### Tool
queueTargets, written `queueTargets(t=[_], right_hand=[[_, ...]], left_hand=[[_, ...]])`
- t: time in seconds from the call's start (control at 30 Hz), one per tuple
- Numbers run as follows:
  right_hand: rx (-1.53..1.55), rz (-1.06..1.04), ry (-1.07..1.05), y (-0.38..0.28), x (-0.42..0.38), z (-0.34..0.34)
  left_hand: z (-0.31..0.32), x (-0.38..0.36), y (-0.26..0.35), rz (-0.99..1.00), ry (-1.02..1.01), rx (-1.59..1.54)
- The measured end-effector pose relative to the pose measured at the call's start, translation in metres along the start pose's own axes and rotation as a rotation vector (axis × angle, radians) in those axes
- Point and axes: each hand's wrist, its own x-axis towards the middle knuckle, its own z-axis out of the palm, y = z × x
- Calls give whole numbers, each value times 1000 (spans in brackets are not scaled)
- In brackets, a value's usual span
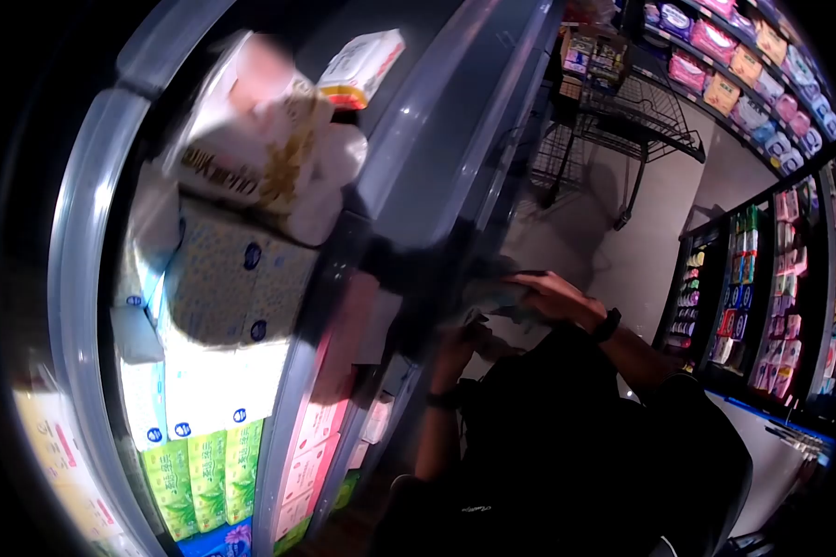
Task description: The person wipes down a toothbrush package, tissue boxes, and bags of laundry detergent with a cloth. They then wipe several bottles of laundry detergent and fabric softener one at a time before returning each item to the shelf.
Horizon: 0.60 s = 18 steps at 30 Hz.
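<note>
A: Item one, the shelf post, grey, curved, lit. What sits against it?

B: Just right of the post, a tissue pack, white with gold lettering, too blurred to read. Below it, blue-dotted packs with round blue logos, wording unreadable. Lower still, green packs with leaf prints and small characters I cannot make out.

A: Hands?

B: Well right of the post, the right hand lies flat, fingers together, palm down on a dark bundle; a black watch bands its wrist. The left hand is raised under the same bundle, forearm upright, wristband on; whether its fingers are closed I cannot tell.

A: Beyond?

B: Far right of the post, a wire cart, and racks of pink packets, labels illegible.
</note>
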Motion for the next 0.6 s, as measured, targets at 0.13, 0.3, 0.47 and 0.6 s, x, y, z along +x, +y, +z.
queueTargets(t=[0.13,0.3,0.47,0.6], right_hand=[[58,-58,221,54,-57,-46],[271,137,436,97,-140,-120],[310,213,719,166,-223,-187],[227,367,822,173,-271,-246]], left_hand=[[51,40,5,-109,-199,54],[143,99,8,-81,-365,234],[268,154,30,-282,-415,23],[349,210,6,-296,-491,230]])
